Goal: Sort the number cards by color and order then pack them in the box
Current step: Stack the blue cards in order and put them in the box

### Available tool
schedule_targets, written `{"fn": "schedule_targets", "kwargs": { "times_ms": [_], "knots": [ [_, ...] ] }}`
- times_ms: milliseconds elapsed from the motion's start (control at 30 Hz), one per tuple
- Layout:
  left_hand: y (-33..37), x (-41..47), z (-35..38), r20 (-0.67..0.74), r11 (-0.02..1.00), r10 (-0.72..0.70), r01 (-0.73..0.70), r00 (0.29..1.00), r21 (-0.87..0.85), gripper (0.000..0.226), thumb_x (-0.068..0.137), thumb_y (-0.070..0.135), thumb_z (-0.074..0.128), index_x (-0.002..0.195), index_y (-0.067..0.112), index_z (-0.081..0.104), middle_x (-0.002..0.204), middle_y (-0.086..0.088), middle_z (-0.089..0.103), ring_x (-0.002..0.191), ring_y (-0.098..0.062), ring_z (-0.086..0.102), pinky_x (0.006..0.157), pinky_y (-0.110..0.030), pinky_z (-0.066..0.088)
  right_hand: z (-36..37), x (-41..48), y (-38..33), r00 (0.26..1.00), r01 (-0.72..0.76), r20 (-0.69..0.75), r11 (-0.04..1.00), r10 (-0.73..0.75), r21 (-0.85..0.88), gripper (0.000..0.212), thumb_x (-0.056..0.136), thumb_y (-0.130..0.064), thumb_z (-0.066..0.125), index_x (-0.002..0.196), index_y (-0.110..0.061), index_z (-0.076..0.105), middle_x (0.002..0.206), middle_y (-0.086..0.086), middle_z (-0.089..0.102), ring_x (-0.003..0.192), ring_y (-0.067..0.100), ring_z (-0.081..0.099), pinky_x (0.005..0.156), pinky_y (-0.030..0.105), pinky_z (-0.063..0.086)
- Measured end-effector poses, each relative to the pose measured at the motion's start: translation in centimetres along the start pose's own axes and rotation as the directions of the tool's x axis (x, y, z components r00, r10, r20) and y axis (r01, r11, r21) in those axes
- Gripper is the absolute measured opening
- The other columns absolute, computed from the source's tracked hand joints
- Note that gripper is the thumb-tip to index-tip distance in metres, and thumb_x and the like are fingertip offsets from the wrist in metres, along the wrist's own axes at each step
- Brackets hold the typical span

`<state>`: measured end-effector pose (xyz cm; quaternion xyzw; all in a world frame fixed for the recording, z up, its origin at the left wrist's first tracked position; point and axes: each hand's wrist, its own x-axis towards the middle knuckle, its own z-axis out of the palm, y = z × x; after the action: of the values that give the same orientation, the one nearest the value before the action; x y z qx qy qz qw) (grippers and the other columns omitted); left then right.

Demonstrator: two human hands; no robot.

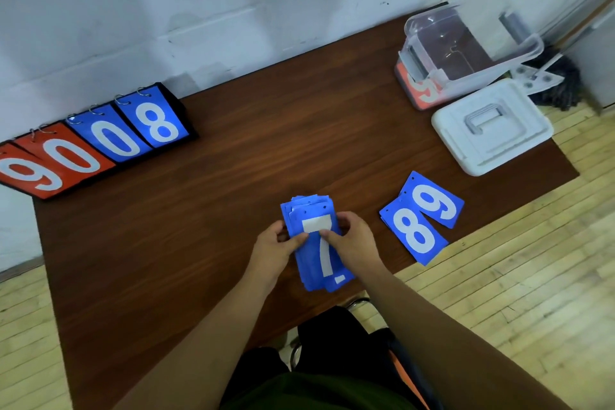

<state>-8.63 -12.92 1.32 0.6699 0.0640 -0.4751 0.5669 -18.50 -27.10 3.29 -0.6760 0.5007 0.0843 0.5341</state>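
Blue stack (319, 263), 7 on top, held left of the 8 card (414, 233), long axis pointing away from the body. Left hand (276, 243) grips its left edge, right hand (356, 240) its right, fingers (346, 221) curled round it. 9 card (432, 201) touches the 8 card; right hand nearer.

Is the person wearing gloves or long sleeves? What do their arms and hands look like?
No gloves and no long sleeves. The left hand and the right hand are bare. So are the left forearm and the right forearm, right down to the picture's bottom edge. I can see no watch, bracelet or ring on them.
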Motion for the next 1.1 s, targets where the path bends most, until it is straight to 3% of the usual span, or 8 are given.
{"fn": "schedule_targets", "kwargs": {
  "times_ms": [200,467,633,767,867,967,1033,1100],
  "knots": [
    [-0.1,0.8,0.7,-0.039,0.999,-0.028,0.027,0.999,-0.017,0.039,0.081,0.013,0.079,0.119,0.017,0.068,0.113,-0.002,0.074,0.107,-0.022,0.069,0.094,-0.045,0.056,-5.6,1.6,6.5,0.905,-0.078,-0.391,0.841,-0.165,-0.535,0.051,0.093,-0.035,0.059,0.133,-0.005,0.049,0.138,0.017,0.045,0.128,0.034,0.040,0.106,0.045,0.038],
    [0.2,0.5,0.9,-0.043,0.998,-0.061,0.060,0.997,-0.021,0.030,0.085,0.012,0.075,0.110,0.026,0.069,0.112,0.003,0.074,0.107,-0.017,0.069,0.096,-0.043,0.054,-7.5,2.0,10.8,0.910,-0.292,-0.416,0.705,-0.005,-0.646,0.063,0.091,-0.047,0.059,0.140,-0.012,0.037,0.140,0.014,0.039,0.133,0.033,0.037,0.110,0.046,0.038],
    [0.3,0.4,1.2,-0.059,0.996,-0.081,0.080,0.995,-0.029,0.027,0.086,0.013,0.074,0.108,0.026,0.067,0.113,0.002,0.073,0.108,-0.017,0.068,0.097,-0.043,0.054,-6.6,2.4,8.6,0.929,-0.325,-0.346,0.737,0.131,-0.593,0.081,0.073,-0.057,0.075,0.132,-0.016,0.038,0.132,0.010,0.040,0.126,0.032,0.038,0.106,0.046,0.035],
    [0.2,0.6,1.0,-0.129,0.998,-0.065,0.066,0.990,0.006,0.034,0.086,0.013,0.075,0.117,0.022,0.065,0.113,0.004,0.071,0.107,-0.015,0.067,0.094,-0.040,0.055,-6.0,2.8,7.5,0.970,-0.209,-0.216,0.836,0.112,-0.507,0.057,0.086,-0.042,0.069,0.128,-0.012,0.042,0.127,0.010,0.047,0.115,0.028,0.048,0.097,0.042,0.047],
    [0.4,0.7,0.9,-0.199,0.998,0.002,0.011,0.980,0.068,0.027,0.087,0.011,0.074,0.110,0.022,0.065,0.105,0.005,0.070,0.094,-0.009,0.067,0.075,-0.026,0.055,-6.2,2.1,5.0,0.983,-0.159,-0.086,0.987,0.160,0.013,0.028,0.096,-0.028,0.060,0.118,-0.013,0.050,0.115,0.005,0.062,0.090,0.017,0.063,0.068,0.030,0.056],
    [0.6,0.8,1.1,-0.211,0.997,0.042,-0.026,0.977,0.080,0.021,0.086,0.011,0.074,0.104,0.021,0.067,0.104,0.001,0.072,0.091,-0.010,0.068,0.072,-0.024,0.053,-5.6,1.3,2.3,0.981,-0.194,0.088,0.871,0.172,0.451,0.022,0.091,-0.024,0.068,0.110,-0.014,0.060,0.110,0.002,0.071,0.088,0.016,0.071,0.069,0.031,0.059],
    [1.0,0.9,1.6,-0.162,0.999,0.031,-0.027,0.986,0.024,0.023,0.086,0.012,0.075,0.107,0.019,0.069,0.108,-0.001,0.073,0.101,-0.016,0.068,0.084,-0.033,0.056,-4.5,1.1,1.3,0.982,-0.179,0.129,0.887,0.137,0.426,0.022,0.089,-0.024,0.071,0.107,-0.013,0.063,0.109,0.004,0.071,0.091,0.017,0.071,0.075,0.034,0.060],
    [1.3,0.9,2.3,-0.098,0.999,0.028,-0.031,0.995,-0.027,0.023,0.086,0.011,0.075,0.107,0.020,0.069,0.109,-0.001,0.074,0.106,-0.019,0.068,0.090,-0.038,0.056,-3.5,1.0,0.9,0.996,-0.071,0.074,0.980,0.058,0.183,0.025,0.087,-0.029,0.072,0.102,-0.012,0.062,0.103,0.000,0.070,0.090,0.012,0.068,0.070,0.027,0.058]
  ]
}}
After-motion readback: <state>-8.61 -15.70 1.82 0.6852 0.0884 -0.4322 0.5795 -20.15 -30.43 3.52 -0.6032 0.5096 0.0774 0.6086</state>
